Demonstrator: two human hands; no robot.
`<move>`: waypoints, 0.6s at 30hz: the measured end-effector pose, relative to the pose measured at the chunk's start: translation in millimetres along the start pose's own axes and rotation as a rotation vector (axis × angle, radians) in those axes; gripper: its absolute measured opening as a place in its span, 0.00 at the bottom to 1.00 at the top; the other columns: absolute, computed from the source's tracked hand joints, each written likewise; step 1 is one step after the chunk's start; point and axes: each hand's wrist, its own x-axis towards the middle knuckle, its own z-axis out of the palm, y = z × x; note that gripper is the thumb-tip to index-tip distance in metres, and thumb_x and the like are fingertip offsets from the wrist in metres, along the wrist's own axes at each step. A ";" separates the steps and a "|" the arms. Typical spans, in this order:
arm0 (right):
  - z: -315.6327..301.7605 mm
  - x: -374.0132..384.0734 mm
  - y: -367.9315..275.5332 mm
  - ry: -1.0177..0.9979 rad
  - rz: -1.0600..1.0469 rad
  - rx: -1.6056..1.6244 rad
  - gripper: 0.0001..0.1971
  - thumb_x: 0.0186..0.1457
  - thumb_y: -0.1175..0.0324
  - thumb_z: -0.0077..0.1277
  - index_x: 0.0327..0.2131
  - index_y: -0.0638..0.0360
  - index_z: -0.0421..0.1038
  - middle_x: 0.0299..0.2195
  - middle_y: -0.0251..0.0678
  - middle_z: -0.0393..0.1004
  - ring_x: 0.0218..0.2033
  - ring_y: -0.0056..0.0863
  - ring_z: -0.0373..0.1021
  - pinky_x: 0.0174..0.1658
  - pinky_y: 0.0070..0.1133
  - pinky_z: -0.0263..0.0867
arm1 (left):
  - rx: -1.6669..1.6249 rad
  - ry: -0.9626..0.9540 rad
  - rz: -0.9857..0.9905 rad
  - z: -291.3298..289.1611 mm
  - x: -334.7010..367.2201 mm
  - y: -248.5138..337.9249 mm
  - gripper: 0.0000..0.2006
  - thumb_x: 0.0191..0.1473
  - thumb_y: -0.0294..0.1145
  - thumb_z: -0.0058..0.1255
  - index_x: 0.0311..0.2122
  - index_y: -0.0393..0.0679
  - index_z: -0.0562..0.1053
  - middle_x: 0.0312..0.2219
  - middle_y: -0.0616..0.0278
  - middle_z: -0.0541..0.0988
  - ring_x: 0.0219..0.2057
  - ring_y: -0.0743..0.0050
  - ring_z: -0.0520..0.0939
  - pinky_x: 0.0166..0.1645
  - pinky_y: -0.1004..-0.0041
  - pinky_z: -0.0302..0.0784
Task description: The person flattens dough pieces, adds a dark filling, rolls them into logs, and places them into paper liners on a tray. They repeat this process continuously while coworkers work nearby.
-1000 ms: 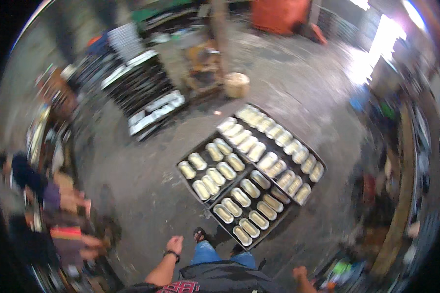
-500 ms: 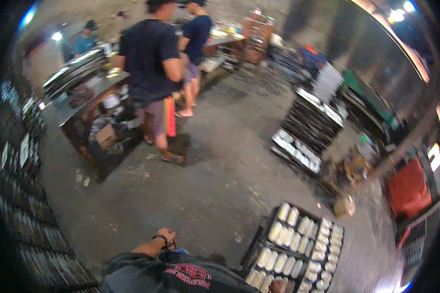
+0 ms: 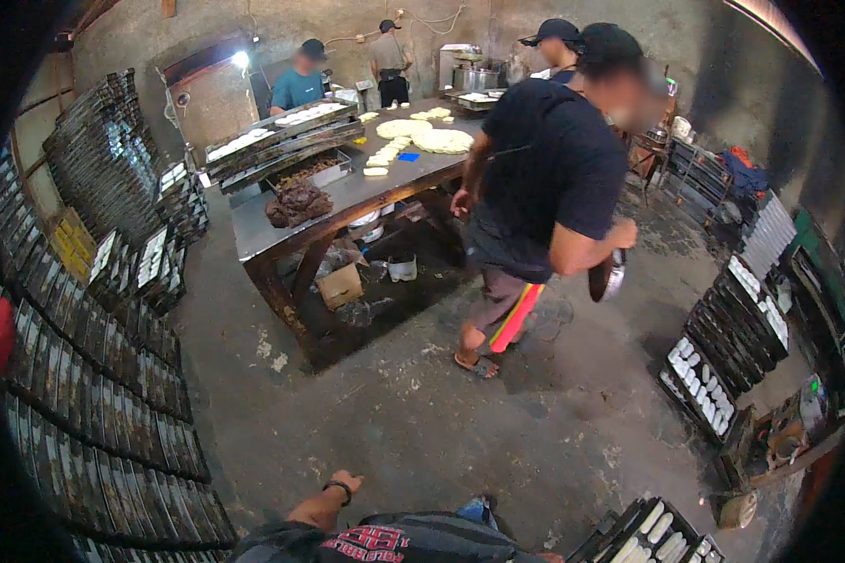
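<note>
My left hand [image 3: 347, 482], with a dark band at the wrist, hangs over the concrete floor in front of my dark shirt. Its fingers look curled in, and nothing shows in them. Only a sliver of my right hand [image 3: 551, 557] appears at the lower edge, its fingers hidden. Closest to it is a dark baking tray [image 3: 620, 524] at the lower right, holding rows of long pale dough pieces [image 3: 660, 527].
A co-worker in a dark shirt [image 3: 545, 159] walks ahead, carrying a round metal vessel [image 3: 607, 279]. Behind stands a worktable [image 3: 253, 230] bearing flattened dough [image 3: 443, 141] and a brown mass [image 3: 298, 205]. Stacked trays line the left [image 3: 113, 441]; another stack [image 3: 723, 328] stands right.
My view has swung left, bringing the worktable into the middle. The tray by my right hand has slid toward the lower edge of view. The nearest co-worker has turned and walks rightward.
</note>
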 end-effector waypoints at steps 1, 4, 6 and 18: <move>-11.6 14.2 -13.4 -0.009 0.001 -0.028 0.12 0.47 0.57 0.52 0.24 0.55 0.78 0.19 0.37 0.76 0.24 0.37 0.74 0.28 0.36 0.70 | -0.067 0.001 -0.006 0.0 0.1 19.6 0.28 0.51 0.55 0.51 0.46 0.41 0.78 0.45 0.47 0.79 0.48 0.48 0.79 0.52 0.60 0.74; -53.7 67.6 -41.7 -0.016 0.009 -0.140 0.11 0.46 0.58 0.52 0.23 0.53 0.78 0.20 0.37 0.76 0.24 0.38 0.74 0.28 0.36 0.69 | -0.323 -0.074 0.022 -13.1 16.3 63.9 0.28 0.52 0.57 0.49 0.45 0.42 0.78 0.40 0.49 0.81 0.45 0.49 0.80 0.50 0.60 0.74; -81.8 118.5 -55.5 -0.028 -0.009 -0.239 0.11 0.46 0.58 0.52 0.23 0.52 0.78 0.20 0.37 0.76 0.24 0.39 0.73 0.28 0.37 0.69 | -0.264 0.006 0.147 -19.0 36.8 89.6 0.27 0.52 0.58 0.48 0.44 0.42 0.79 0.38 0.50 0.82 0.43 0.49 0.80 0.49 0.59 0.73; -134.8 463.3 -408.1 0.053 -0.770 -0.311 0.11 0.56 0.63 0.48 0.30 0.60 0.75 0.22 0.36 0.73 0.23 0.32 0.70 0.30 0.30 0.66 | -0.860 0.330 -0.263 -121.8 96.0 170.9 0.23 0.53 0.55 0.51 0.42 0.45 0.80 0.35 0.53 0.83 0.40 0.55 0.82 0.46 0.61 0.75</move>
